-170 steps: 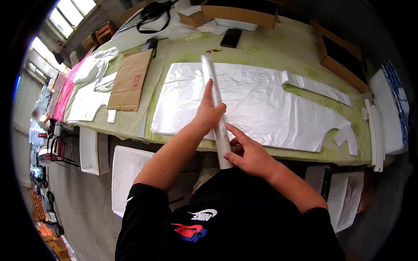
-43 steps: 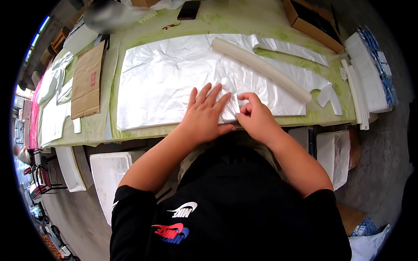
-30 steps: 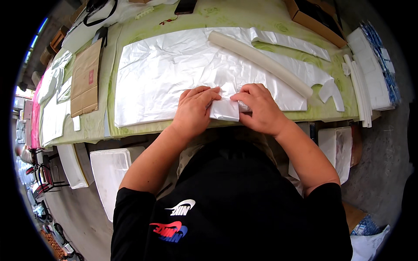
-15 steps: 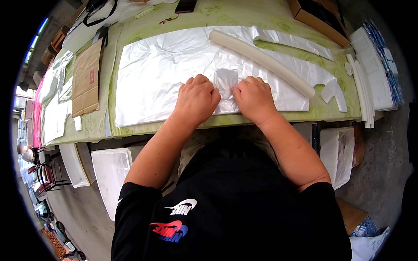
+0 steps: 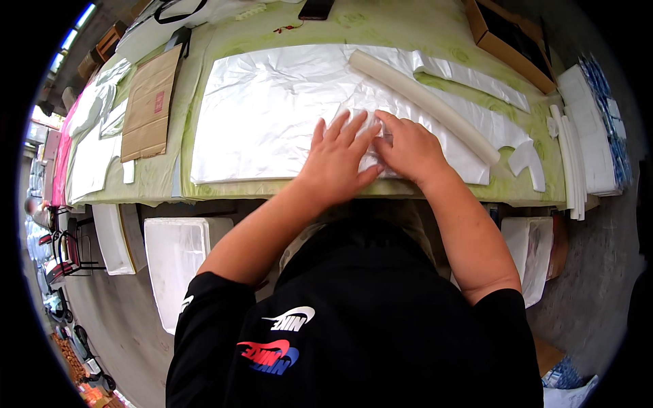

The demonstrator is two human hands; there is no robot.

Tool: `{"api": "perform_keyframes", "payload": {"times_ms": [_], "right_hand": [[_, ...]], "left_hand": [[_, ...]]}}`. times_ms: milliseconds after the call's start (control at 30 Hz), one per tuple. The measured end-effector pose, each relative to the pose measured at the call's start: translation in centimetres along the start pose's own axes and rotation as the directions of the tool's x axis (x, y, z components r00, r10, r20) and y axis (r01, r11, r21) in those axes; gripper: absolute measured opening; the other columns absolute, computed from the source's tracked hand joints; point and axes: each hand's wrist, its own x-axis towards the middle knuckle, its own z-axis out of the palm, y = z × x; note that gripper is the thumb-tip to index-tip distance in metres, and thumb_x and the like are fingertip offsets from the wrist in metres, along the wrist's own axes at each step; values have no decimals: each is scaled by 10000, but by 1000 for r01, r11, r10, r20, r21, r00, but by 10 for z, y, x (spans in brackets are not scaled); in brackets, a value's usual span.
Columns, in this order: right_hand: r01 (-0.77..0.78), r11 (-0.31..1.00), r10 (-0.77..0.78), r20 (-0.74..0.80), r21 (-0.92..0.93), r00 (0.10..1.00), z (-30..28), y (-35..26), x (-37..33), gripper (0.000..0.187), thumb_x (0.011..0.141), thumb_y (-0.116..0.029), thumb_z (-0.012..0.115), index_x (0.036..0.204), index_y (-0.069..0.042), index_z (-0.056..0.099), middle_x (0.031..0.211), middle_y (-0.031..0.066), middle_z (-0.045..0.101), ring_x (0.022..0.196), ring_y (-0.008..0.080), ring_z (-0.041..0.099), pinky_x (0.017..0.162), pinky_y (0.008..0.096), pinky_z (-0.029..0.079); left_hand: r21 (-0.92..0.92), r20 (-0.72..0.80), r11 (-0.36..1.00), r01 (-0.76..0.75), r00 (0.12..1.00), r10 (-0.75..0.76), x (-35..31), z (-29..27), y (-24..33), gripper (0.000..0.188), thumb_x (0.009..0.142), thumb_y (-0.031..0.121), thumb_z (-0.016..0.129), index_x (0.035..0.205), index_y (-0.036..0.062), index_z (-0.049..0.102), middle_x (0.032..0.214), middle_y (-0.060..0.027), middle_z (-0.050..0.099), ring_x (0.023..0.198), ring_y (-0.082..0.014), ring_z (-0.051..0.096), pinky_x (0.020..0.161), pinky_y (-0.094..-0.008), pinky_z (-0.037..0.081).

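Note:
A stack of thin white plastic sheeting point(image 5: 255, 102) lies flat and wrinkled across the table in front of me. My left hand point(image 5: 338, 158) rests low on it, fingers spread and palm down, its fingertips close to my other hand. My right hand point(image 5: 412, 151) is closed, thumb and fingers pinched at a small piece of clear plastic film point(image 5: 371, 124). Most of that piece is hidden by my hands. A long pale roll point(image 5: 425, 105) lies slantwise on the sheeting, just beyond my right hand.
The table has a green patterned cloth point(image 5: 258, 37). Flat brown cardboard point(image 5: 151, 105) and white plastic cut pieces lie left. A phone point(image 5: 316, 9) and an open carton point(image 5: 507, 41) sit at the back. White tubes point(image 5: 570, 163) and stacked packs point(image 5: 595, 129) stand right; white bins point(image 5: 178, 255) are below.
My left hand has let go of the small clear plastic piece and spread its fingers, moving right toward my right hand. The right hand stays pinched, and the piece is now mostly covered.

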Motion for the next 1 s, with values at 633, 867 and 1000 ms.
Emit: {"api": "perform_keyframes", "payload": {"times_ms": [633,867,1000], "right_hand": [[-7,669,-143,138,743,980,33,-59,-68,208,978,4,588,1172,-11,662,1037,26,653,908,108,618,818,245,507],[175,577,-363,58,798,930,56,-71,-61,169,1018,8,584,1175,-7,646,1036,29,646,936,93,595,852,220,475],[119,555,-376,121,823,919,62,-72,-64,181,1014,17,590,1185,-4,647,1046,37,649,945,97,599,862,222,474]], "left_hand": [[-856,495,-464,229,627,-602,-120,16,22,224,991,154,631,1177,31,612,1095,-79,677,1015,-174,641,908,-332,516],[-896,-22,244,371,512,-859,-256,-73,-39,263,990,175,566,1209,44,629,1064,-60,673,963,-146,620,903,-301,496],[-562,-88,190,805,171,-981,-400,-154,-101,327,982,171,500,1224,1,641,1008,-61,691,941,-150,635,875,-307,514]]}}
